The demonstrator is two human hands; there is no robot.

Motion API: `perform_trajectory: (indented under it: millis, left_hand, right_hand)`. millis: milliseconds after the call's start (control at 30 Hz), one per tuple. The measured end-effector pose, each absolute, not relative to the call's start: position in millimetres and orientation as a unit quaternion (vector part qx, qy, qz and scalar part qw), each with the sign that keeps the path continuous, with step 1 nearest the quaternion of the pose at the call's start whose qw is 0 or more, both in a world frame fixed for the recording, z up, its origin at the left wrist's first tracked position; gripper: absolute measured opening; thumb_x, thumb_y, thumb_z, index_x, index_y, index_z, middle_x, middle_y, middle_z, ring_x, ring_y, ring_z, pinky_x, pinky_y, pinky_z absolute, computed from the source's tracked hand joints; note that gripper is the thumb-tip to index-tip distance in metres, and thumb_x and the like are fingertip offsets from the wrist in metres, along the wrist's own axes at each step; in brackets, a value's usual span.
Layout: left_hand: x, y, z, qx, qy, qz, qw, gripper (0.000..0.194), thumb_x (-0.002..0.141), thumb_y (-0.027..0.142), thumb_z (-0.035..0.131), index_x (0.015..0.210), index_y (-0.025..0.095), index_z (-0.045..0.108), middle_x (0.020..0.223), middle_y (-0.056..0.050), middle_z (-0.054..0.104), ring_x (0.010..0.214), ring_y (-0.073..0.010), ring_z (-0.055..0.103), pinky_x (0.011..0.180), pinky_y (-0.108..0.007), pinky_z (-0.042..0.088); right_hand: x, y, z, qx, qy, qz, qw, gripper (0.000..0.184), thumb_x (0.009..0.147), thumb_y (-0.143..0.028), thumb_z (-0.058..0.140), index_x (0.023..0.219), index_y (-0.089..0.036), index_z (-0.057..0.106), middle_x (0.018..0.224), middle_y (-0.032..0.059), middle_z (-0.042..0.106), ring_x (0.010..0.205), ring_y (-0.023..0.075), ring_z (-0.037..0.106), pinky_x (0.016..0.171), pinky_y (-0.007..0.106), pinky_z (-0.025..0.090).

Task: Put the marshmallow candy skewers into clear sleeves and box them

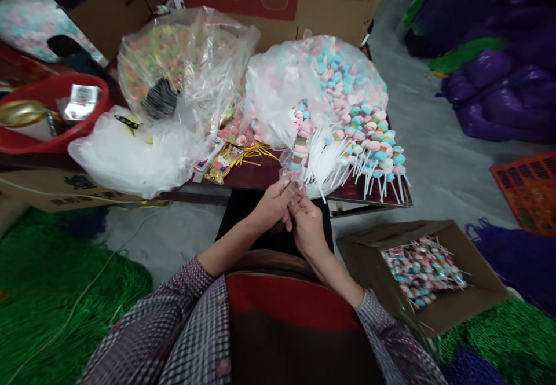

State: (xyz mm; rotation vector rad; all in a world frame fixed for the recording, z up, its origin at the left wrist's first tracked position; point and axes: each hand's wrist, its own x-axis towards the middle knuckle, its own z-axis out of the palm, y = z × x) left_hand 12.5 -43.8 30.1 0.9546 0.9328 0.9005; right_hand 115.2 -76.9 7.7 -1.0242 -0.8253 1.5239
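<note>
Just off the table's front edge, my left hand and my right hand meet, fingers pinched together at the lower end of a marshmallow skewer. Pink, blue and white candies run up it inside a clear wrapper, pointing away from me. My fingers cover its lower end. Right beside it lies a bundle of white sticks. Farther right, many unwrapped marshmallow skewers are piled with their sticks toward me. Gold twist ties and a small packet of printed wrappers lie to the left.
Behind stand a bag of marshmallows and a bag of gummy candies. On the left are white plastic bags and a red basin holding a gold scoop. A cardboard box of wrapped skewers sits on the floor at right.
</note>
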Motion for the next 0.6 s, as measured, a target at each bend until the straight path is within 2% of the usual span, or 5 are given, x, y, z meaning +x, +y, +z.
perform_trajectory:
  millis: [100,167,267,400,600]
  left_hand:
    - [4.8,-37.2,33.2,0.401,0.36,0.419,0.731,0.068,0.078,0.073,0.069,0.111,0.014,0.065,0.06,0.004,0.063,0.036,-0.009,0.053,0.035,-0.021,0.04]
    - [0.2,-29.4,38.6,0.351,0.316,0.469,0.746,0.076,0.07,0.076,0.074,0.117,0.015,0.065,0.072,-0.001,0.07,0.053,-0.0125,0.063,0.047,-0.023,0.047]
    - [-4.6,-18.8,48.3,0.295,0.287,0.516,0.751,0.079,0.069,0.07,0.079,0.127,0.02,0.063,0.076,-0.002,0.07,0.075,-0.0181,0.069,0.057,-0.024,0.047]
    - [-3.4,-16.7,51.5,0.274,0.286,0.522,0.756,0.069,0.069,0.044,0.091,0.127,0.018,0.064,0.057,0.007,0.052,0.065,-0.0118,0.06,0.059,-0.022,0.041]
    - [6.7,-26.0,31.2,0.242,0.32,0.525,0.751,0.041,0.08,0.041,0.083,0.109,0.016,0.068,0.054,0.009,0.042,0.055,-0.0066,0.046,0.059,-0.022,0.042]
  right_hand:
    - [117.9,-75.0,12.5,-0.424,-0.364,0.645,0.521,0.035,0.086,-0.053,0.071,0.078,-0.02,0.063,0.054,-0.0066,0.059,0.041,0.0052,0.044,0.044,0.021,0.032]
    - [121.0,-73.2,14.9,-0.426,-0.38,0.642,0.511,0.031,0.087,-0.051,0.071,0.086,-0.02,0.066,0.056,-0.0066,0.061,0.041,0.0051,0.044,0.044,0.021,0.032]
    - [122.3,-71.1,15.9,-0.429,-0.39,0.642,0.502,0.03,0.088,-0.05,0.07,0.091,-0.021,0.068,0.057,-0.0067,0.063,0.04,0.005,0.044,0.044,0.021,0.031]
    - [118.8,-69.8,14.0,-0.434,-0.386,0.647,0.494,0.032,0.087,-0.052,0.07,0.089,-0.02,0.068,0.056,-0.0068,0.062,0.04,0.0051,0.044,0.044,0.021,0.031]
    - [113.4,-70.3,6.1,-0.457,-0.367,0.642,0.495,0.03,0.087,-0.049,0.071,0.082,-0.02,0.065,0.055,-0.0076,0.059,0.04,0.0048,0.042,0.044,0.021,0.031]
